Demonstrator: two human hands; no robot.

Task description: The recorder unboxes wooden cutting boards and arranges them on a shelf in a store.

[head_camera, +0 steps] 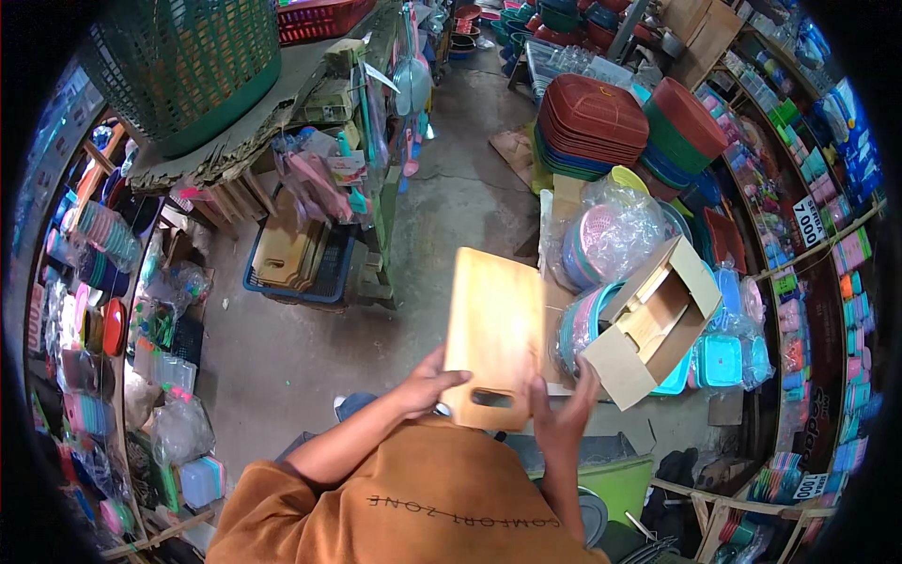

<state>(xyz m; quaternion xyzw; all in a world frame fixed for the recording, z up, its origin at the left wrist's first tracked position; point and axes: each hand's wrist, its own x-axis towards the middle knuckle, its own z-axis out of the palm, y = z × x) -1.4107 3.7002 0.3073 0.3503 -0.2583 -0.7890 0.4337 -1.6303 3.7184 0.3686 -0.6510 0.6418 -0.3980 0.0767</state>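
A pale wooden cutting board [497, 324] with a slot handle at its near end is held up in front of my chest. My left hand [427, 386] grips its lower left edge, thumb on the upper face and the other fingers underneath. At the opposite edge, my right hand [565, 405] has its fingers spread, with the thumb close against the board; whether it touches is hard to tell. Just beyond those fingers, an opened cardboard box [613, 363] sits tilted on plastic ware, with more wooden boards [655, 321] inside.
Several cutting boards [289, 247] lie in a blue plastic basket [338, 271] on the left. A green basket [204, 120] stands on a worn tabletop [232, 151]. Stacked red baskets [592, 113] and bagged basins [606, 240] border the concrete floor [451, 190]. Crowded shelves line both sides.
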